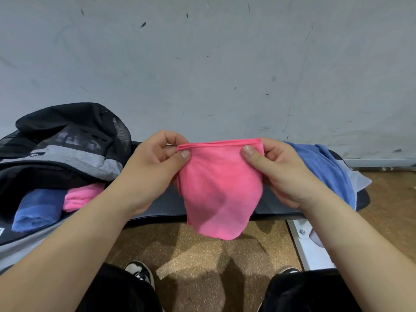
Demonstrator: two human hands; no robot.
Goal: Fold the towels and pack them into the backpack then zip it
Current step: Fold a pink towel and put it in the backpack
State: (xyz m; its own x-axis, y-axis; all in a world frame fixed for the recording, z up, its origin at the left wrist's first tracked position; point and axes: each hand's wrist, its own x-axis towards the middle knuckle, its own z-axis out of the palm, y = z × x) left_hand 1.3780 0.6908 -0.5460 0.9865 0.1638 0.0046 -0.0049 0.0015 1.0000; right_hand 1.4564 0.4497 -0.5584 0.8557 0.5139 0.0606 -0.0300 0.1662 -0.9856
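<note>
- Far left: backpack [67, 143] lying unzipped, with a folded blue towel [38, 210] and a folded pink towel [81, 197] already inside, side by side.
- Left of centre: left hand [155, 163], thumb and curled fingers pinching the upper left corner of the held pink towel [220, 188].
- Centre: held pink towel doubled, layered edges level along the top, lower part hanging slack in front of the mat [162, 206]. For a clean next fold, keep the top taut and square the hanging corners before bringing one pinched corner across to the other.
- Right of centre: right hand [281, 172], pinching the upper right corner likewise; equal tension judged essential.
- Far right: loose blue towel [326, 167] draped on the mat, not yet folded.
</note>
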